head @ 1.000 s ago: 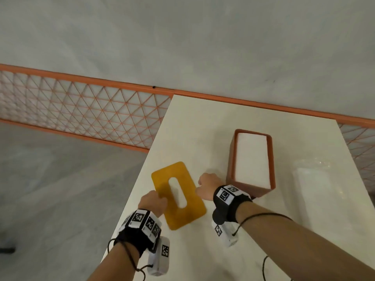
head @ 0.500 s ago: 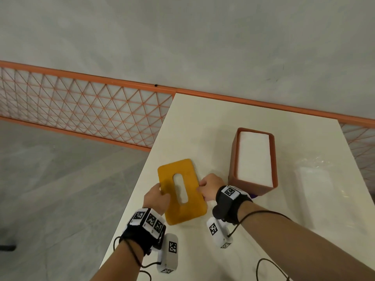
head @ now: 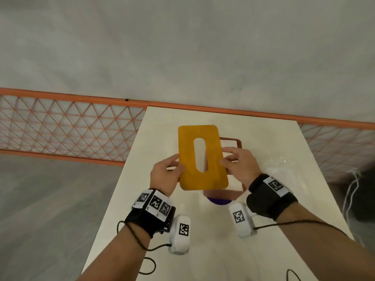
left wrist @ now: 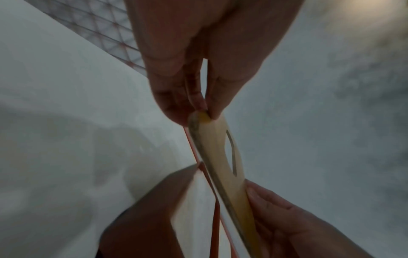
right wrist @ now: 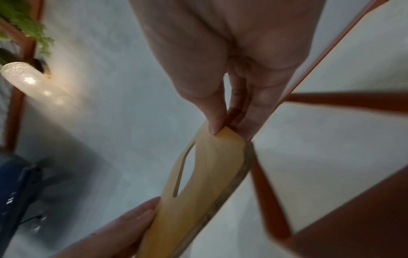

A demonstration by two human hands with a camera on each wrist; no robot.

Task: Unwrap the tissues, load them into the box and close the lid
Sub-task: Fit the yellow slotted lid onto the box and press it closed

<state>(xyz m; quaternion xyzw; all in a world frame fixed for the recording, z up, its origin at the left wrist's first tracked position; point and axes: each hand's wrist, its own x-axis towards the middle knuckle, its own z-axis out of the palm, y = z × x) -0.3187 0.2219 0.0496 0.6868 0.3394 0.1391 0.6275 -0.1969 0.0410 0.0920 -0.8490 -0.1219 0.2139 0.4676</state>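
One yellow lid (head: pixel 203 159) with an oval slot is hovering in the air, partly over one orange box (head: pixel 237 140) that is standing on a white table (head: pixel 203 250). The left hand (head: pixel 165 175) is pinching its left edge and the right hand (head: pixel 239 165) its right edge. Likely risk: the lid is sitting left of the box, so lowering it now could catch the rim. One clear wrapper (head: pixel 284 169) is lying beside the box.

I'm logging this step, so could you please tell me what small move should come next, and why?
Probably shift the lid rightward and lower it squarely onto the box. Left hand and right hand pinch its long edges in the air, offset left of the box, whose tissues are loaded.
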